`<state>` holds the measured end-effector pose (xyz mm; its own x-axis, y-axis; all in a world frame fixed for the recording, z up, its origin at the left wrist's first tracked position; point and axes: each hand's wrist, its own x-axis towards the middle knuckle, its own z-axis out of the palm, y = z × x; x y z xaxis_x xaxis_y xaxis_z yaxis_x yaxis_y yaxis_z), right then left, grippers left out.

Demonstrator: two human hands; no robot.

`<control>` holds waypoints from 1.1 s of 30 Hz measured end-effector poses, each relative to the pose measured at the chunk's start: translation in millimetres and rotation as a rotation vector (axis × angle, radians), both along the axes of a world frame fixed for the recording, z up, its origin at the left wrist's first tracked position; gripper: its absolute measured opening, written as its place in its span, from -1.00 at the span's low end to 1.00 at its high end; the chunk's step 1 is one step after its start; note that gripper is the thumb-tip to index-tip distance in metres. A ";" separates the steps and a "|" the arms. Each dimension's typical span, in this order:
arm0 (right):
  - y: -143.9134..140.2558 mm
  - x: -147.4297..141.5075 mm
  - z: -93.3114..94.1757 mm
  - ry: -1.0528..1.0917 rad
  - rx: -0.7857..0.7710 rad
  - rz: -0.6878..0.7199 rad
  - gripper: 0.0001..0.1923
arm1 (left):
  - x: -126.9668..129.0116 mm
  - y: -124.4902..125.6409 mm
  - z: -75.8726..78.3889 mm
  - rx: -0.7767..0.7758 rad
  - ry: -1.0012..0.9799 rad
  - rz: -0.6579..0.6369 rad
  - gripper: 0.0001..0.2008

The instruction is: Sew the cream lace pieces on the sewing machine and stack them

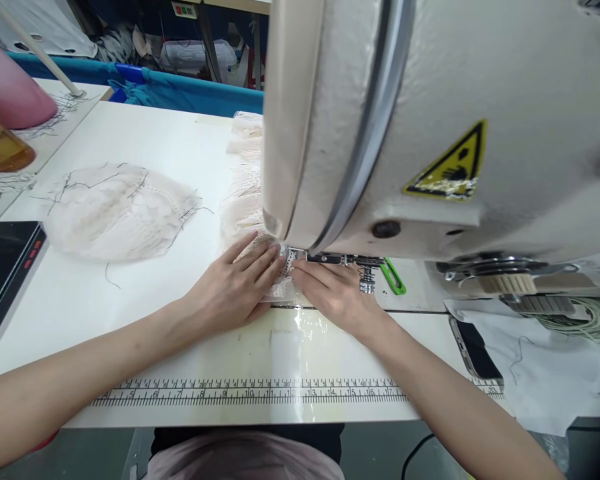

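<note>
Lace strip (285, 280) under both flat hands, left hand (235, 287), right hand (333, 293)

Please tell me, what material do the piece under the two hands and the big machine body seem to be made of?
The piece under the left hand and right hand looks like cream lace fabric, with an openwork pattern. The machine body seems painted cast metal, with an off-white, slightly pebbled surface.

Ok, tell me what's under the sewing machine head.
Under the sewing machine head, the left hand and right hand press pale lace fabric flat by the presser foot. The needle itself is hidden.
</note>
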<state>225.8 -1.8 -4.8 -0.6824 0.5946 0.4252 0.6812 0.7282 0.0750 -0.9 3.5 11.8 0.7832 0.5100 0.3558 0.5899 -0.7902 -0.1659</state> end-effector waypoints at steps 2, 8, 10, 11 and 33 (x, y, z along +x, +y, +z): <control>1.2 1.0 -2.0 0.026 -0.008 -0.002 -0.73 | 0.9 -0.3 0.3 -0.002 -0.003 0.008 -0.59; 6.9 2.4 -2.5 0.086 0.033 0.050 -0.82 | 0.7 -1.1 0.6 -0.012 0.027 0.024 -0.60; 8.0 2.6 1.1 0.085 0.021 0.033 -0.83 | 0.1 -1.6 0.7 -0.010 0.040 0.019 -0.60; 8.2 2.8 3.4 0.078 0.010 0.021 -0.84 | -0.2 -1.8 0.6 -0.012 0.044 0.018 -0.59; 11.9 1.3 2.6 0.035 0.045 -0.049 -0.74 | -2.9 5.2 -3.8 0.073 -0.049 -0.119 -0.71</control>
